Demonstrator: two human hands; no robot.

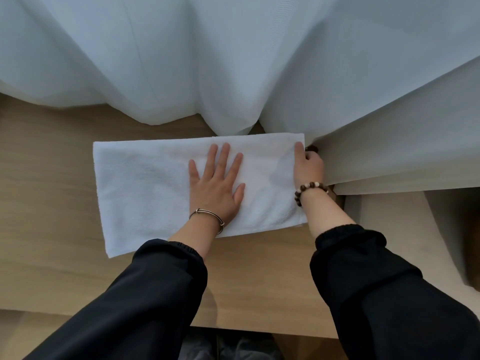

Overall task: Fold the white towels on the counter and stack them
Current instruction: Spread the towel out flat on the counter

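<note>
**Counter Layout**

The towel (145, 188) lies flat on the counter (52, 255), its long side running left to right, in the far right portion of the surface. Its right end reaches the counter's right edge. Its far edge lies just in front of the curtain (181, 61), which hangs along the counter's far edge and touches the towel near its far right corner. The left hand (215, 185) lies flat on the towel, right of the towel's middle. The right hand (309, 167) is at the towel's right end, thumb on top, fingers curled past the edge.
</note>
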